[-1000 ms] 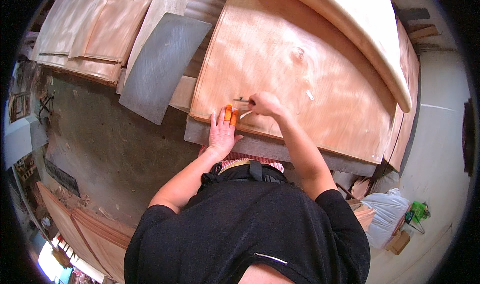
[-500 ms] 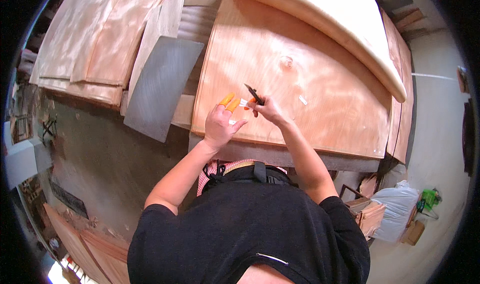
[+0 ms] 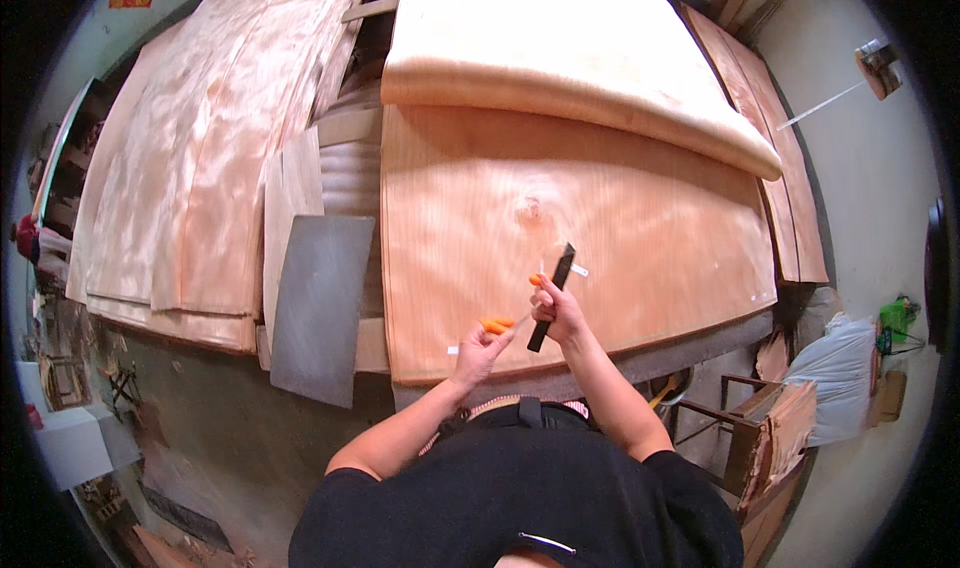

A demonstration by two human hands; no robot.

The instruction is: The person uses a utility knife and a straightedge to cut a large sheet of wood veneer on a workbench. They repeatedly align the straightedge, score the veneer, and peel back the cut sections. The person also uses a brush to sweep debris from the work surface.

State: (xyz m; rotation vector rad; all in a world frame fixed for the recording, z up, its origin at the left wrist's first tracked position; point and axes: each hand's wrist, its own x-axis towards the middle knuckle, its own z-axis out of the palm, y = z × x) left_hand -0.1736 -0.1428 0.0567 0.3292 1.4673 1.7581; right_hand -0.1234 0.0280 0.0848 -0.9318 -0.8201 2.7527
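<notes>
My right hand [image 3: 562,313] is closed around a black cutter knife [image 3: 566,260], its angled tip pointing away from me. One fingertip of that hand wears an orange finger cot. Close by on the left, my left hand [image 3: 478,356] has its fingers drawn together, with orange finger cots [image 3: 496,325] on the fingertips. A thin pale strip [image 3: 521,320] shows between the two hands, seemingly pinched in the left fingers. Both hands are above a stack of wood veneer sheets [image 3: 650,238]. Small white pieces lie on the veneer, one [image 3: 579,270] beyond the knife.
A veneer sheet is rolled back, its curled edge [image 3: 600,123] crossing the stack. Left of it stand a grey metal sheet [image 3: 322,308] and another veneer stack [image 3: 200,188]. At right are a wooden frame [image 3: 740,418], a pale plastic bag [image 3: 835,378] and a green object [image 3: 898,316].
The view has shifted, taking in more of the far side. My right hand has turned the knife more upright. My left fingers have gone from spread to drawn together.
</notes>
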